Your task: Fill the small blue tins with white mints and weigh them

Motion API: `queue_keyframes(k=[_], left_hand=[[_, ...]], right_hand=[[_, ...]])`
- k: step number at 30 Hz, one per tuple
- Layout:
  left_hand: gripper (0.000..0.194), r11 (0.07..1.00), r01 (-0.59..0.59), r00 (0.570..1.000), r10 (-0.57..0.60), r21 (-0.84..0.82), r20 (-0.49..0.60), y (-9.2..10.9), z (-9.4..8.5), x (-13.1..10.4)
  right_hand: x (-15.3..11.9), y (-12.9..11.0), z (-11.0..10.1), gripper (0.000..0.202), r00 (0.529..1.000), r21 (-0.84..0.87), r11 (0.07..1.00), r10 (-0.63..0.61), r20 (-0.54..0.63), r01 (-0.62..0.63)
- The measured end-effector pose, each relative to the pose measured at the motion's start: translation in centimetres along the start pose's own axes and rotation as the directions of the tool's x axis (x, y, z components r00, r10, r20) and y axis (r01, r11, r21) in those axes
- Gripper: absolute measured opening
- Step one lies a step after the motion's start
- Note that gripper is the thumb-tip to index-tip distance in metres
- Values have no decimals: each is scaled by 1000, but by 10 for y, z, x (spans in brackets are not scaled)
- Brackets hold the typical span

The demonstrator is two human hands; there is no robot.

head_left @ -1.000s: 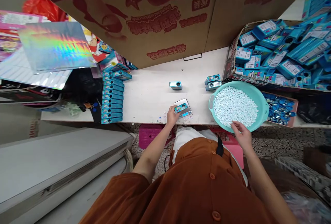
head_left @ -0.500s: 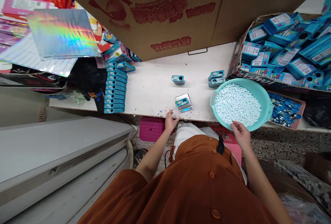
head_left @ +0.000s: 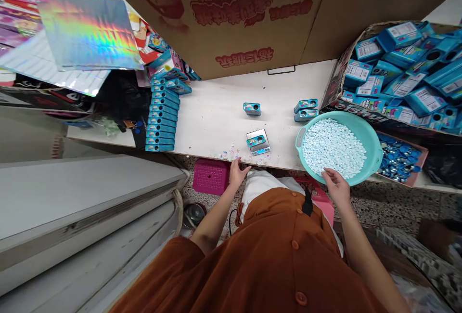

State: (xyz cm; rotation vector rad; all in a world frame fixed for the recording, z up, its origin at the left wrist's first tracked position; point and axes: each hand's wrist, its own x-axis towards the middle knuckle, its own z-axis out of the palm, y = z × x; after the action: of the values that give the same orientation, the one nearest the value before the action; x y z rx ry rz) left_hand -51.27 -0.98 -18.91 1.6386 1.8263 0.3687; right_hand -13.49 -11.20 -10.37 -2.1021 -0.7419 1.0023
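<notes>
My left hand (head_left: 238, 173) is at the table's front edge, thumb and fingers apart, holding nothing. Just beyond it, a small digital scale (head_left: 265, 136) with a lit blue display carries a blue box (head_left: 255, 141) with a round hole. Small round stickers (head_left: 231, 152) lie scattered left of the scale. My right hand (head_left: 337, 187) reaches over the near rim of a turquoise basin (head_left: 375, 156). Its fingertips are drawn together beside the pale candies (head_left: 334, 147) in the basin; whatever is between them is too small to make out.
Another blue box (head_left: 251, 109) stands behind the scale, with two more (head_left: 306, 110) near the basin. Several form a row (head_left: 160, 127) at left. A carton (head_left: 334, 86) of blue boxes and a tray of blue caps (head_left: 402, 159) are at right. A large cardboard box (head_left: 252, 29) stands behind.
The camera view has shifted slightly. Both hands stay in nearly the same places, and the boxes, scale and basin stand as before.
</notes>
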Motion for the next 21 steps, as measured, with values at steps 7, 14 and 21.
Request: queue_keyframes(k=[7,14,21], left_hand=[[53,1000,-23,1000,23,-17,-9,7,-6,6],[80,990,-143,988,142,0,-65,48,0,41],[41,950,-271,962,272,-157,-10,98,1,84]], right_hand=[[7,-2,6,37,996,-101,992,-84,-42,80],[29,-25,31,34,983,-60,987,-152,-103,147],[34,-42,42,39,994,251,967,-24,-110,52]])
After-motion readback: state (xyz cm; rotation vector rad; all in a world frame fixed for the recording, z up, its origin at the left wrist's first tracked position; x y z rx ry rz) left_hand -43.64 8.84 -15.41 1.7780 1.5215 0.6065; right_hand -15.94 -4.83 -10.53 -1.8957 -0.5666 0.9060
